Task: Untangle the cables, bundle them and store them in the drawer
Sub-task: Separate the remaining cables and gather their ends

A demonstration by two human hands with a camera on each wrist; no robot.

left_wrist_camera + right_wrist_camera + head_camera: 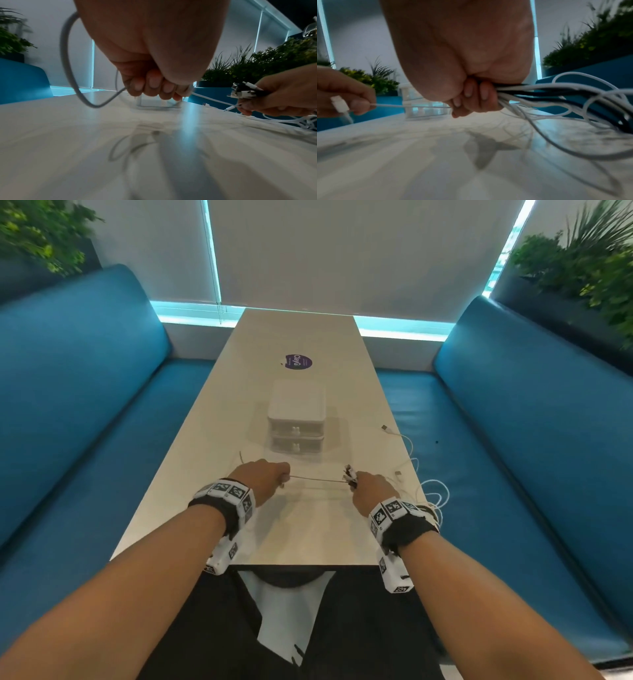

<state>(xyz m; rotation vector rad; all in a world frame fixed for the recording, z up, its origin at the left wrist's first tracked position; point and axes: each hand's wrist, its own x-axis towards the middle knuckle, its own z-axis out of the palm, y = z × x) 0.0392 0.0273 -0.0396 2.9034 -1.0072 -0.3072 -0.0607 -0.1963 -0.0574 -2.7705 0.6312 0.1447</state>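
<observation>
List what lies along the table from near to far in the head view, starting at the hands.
left hand and right hand with a white cable stretched between them → small drawer unit → purple round sticker → window blind.

A white cable (pixel 317 480) runs taut above the table's near end, its free tail curling in a loop (pixel 68 60). A bunch of white and black cables (pixel 556 94) is gathered with plugs (pixel 350 475) sticking up; loose loops (pixel 433 494) spill toward the table's right edge. The white two-drawer box (pixel 296 419) stands mid-table, both drawers closed.
</observation>
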